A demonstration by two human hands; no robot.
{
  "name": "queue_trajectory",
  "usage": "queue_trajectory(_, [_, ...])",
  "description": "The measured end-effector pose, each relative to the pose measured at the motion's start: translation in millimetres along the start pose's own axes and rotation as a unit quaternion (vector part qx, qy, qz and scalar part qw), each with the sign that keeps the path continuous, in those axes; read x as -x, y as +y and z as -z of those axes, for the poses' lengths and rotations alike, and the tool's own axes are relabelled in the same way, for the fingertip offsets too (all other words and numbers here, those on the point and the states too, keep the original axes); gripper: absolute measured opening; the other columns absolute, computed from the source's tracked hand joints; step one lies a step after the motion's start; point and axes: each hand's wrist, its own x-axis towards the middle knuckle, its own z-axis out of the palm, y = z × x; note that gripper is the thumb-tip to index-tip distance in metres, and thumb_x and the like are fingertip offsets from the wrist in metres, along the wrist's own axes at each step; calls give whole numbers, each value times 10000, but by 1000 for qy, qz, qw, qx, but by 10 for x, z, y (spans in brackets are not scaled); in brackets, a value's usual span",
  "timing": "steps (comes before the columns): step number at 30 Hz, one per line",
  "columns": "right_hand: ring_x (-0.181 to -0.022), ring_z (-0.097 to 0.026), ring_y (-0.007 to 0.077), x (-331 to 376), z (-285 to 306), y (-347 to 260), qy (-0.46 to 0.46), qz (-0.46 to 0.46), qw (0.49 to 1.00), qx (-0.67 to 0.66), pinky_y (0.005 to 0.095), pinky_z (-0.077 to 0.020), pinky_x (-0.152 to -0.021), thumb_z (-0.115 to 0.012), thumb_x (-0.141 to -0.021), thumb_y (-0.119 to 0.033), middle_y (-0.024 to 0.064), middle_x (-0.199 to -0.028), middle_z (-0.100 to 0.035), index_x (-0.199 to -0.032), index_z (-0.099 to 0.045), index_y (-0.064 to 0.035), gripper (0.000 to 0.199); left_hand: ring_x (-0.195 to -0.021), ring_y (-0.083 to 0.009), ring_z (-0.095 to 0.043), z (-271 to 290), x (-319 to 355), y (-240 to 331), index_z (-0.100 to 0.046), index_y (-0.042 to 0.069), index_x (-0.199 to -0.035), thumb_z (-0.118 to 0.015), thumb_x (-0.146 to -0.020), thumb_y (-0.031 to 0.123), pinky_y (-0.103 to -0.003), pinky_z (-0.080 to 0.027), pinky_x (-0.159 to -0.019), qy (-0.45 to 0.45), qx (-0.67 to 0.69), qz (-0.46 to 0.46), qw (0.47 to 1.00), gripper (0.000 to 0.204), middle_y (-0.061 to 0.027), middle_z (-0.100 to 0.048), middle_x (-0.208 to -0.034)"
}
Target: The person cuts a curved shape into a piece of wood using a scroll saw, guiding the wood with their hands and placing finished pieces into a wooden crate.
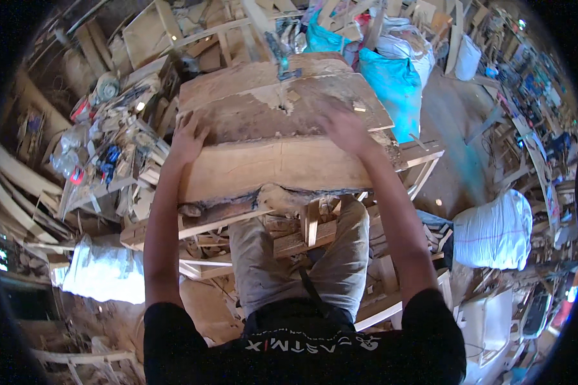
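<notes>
1. Two darker boards, lying behind the pale slab.
2. One pale slab, nearest the person's body.
3. One turquoise sack, beyond the boards' right side.
4. Two hands: left hand unclenched, fingers spread at the boards' left end; right hand blurred over their right part, grip impossible to tell.
5. One wood chip, near the right hand.
</notes>
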Motion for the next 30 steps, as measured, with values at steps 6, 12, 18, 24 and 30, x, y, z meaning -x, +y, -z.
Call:
queue_trajectory(6, [-1529,-353,343,-875,-543,493,-127,194,958,169,422,-303,-1254,-525,-1046,-307,183,-1671,-342,-1545,-451,-63,561,-1403,-416,-482,-43,-57,-9,-596,88,-1428,-607,-1008,179,-455,-403,-1166,-1,87,-14,996,430,-250,-522,-1499])
queue_trajectory(12, [-1519,-372,353,-256,304,1745,-176,-76,979,70,427,-302,-1248,-427,-1102,-435,190,-1592,-472,-1542,-479,-100,555,-1360,-435,-517,-137,-141,10,-643,83,-1369,-578,-1026,178,-468,-426,-1141,22,85,-8,996,362,-248,-565,-1447])
queue_trajectory(18, [-1448,-447,429,770,456,514,82,-36,996,-20,488,-355,-1205,-581,-1052,-423,246,-1537,-510,-1464,-566,-60,550,-1413,-430,-463,-145,187,-170,-614,136,-1411,-533,-1027,159,-499,-404,-1159,37,6,49,998,394,-244,-562,-1453])
queue_trajectory(24, [-1466,-437,414,760,187,253,34,-48,988,143,579,-295,-1226,-618,-1012,-417,179,-1559,-510,-1471,-564,-115,552,-1467,-414,-406,-332,-46,-93,-544,168,-1487,-506,-998,205,-542,-316,-1225,22,-94,80,992,492,-220,-504,-1535])
queue_trajectory(30, [-1498,-389,418,405,53,428,9,-105,985,139,587,-245,-1252,-552,-1012,-519,178,-1582,-484,-1516,-513,-127,639,-1504,-411,-369,-260,-374,242,-505,188,-1522,-478,-988,235,-550,-290,-1243,-58,-126,148,979,537,-208,-443,-1599])
